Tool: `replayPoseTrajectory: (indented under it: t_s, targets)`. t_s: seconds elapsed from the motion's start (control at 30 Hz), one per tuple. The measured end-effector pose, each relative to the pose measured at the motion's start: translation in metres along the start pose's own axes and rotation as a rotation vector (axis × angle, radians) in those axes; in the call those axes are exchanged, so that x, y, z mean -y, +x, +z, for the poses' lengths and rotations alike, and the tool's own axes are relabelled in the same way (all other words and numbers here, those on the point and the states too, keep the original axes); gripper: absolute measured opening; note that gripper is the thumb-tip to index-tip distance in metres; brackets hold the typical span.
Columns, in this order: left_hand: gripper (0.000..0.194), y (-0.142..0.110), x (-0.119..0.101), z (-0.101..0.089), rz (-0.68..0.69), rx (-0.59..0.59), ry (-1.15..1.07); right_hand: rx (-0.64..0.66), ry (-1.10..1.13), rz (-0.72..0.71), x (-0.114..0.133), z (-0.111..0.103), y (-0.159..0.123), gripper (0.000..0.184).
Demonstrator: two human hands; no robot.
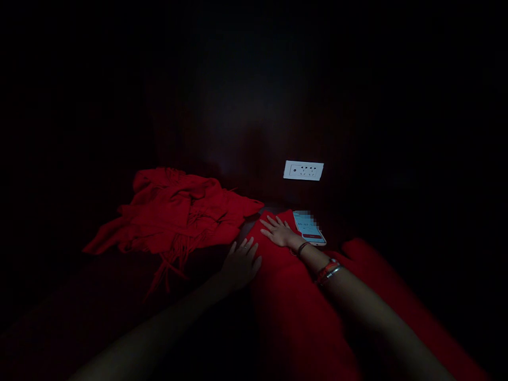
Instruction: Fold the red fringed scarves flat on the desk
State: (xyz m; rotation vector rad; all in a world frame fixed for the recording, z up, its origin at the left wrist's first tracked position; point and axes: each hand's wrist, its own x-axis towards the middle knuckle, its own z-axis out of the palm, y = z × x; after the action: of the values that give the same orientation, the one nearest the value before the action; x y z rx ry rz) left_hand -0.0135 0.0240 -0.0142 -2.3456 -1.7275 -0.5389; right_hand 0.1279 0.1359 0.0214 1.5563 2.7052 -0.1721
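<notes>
A long strip of red cloth (286, 291) runs from the near edge of the view to the middle, its far end lying flat. My right hand (278, 233) rests palm down near that far end, fingers spread. At the cloth's left edge lies my left hand (241, 263), its fingers stretched forward and touching the border. Left of it is a crumpled red scarf (182, 211) with fringed ends, heaped loosely. A lit phone (310, 228) lies face up just beyond my right wrist, beside the cloth.
Another red length of fabric (397, 296) extends along the right, partly behind my right forearm. A white socket plate (304, 170) is on the dark surface behind the phone. Deep shadow hides most of the surroundings and the edges of the supporting surface.
</notes>
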Motion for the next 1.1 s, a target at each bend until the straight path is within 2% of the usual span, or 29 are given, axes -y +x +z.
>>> replayPoseTrajectory:
  t_s: [0.1,0.17,0.3,0.37,0.43,0.5,0.63,0.73,0.87,0.97,1.03,1.1]
  targets:
    - [0.036,0.0,0.002,-0.001,-0.014,-0.032,0.016,-0.069,-0.02,-0.08,0.003,-0.002,-0.005,0.06]
    - [0.032,0.001,0.004,-0.002,0.013,-0.066,0.025,0.0,-0.009,-0.122,0.004,-0.002,-0.009,0.062]
    - [0.026,0.007,0.012,-0.003,0.086,-0.043,0.006,0.176,-0.003,-0.017,0.01,-0.004,-0.008,0.068]
    - [0.027,0.008,0.014,-0.002,0.07,-0.032,-0.003,0.151,-0.019,-0.031,0.014,-0.007,-0.005,0.066]
    - [0.029,0.008,0.014,0.0,0.048,-0.036,0.001,0.088,-0.031,-0.128,0.016,-0.009,-0.002,0.059]
    - [0.03,0.007,0.013,0.001,0.041,-0.037,0.011,0.083,-0.026,-0.191,0.017,-0.01,0.001,0.055]
    - [0.032,0.006,0.01,0.0,0.025,-0.024,0.007,0.152,0.002,-0.039,0.012,-0.007,0.012,0.059]
    - [0.039,0.006,0.01,0.0,0.023,-0.002,0.0,0.141,0.01,0.052,0.007,-0.003,0.024,0.06]
    - [0.041,0.006,0.011,-0.001,0.031,0.03,0.016,0.1,0.033,0.1,0.003,-0.002,0.034,0.058]
    - [0.04,0.006,0.01,-0.004,0.032,0.042,0.025,0.036,0.053,0.078,0.002,-0.006,0.028,0.058]
    - [0.04,0.005,0.009,-0.006,0.029,0.053,0.025,-0.016,0.069,0.011,0.0,-0.01,0.016,0.058]
    - [0.04,0.006,0.009,-0.006,0.028,0.058,0.019,0.005,0.071,-0.078,-0.001,-0.011,0.0,0.058]
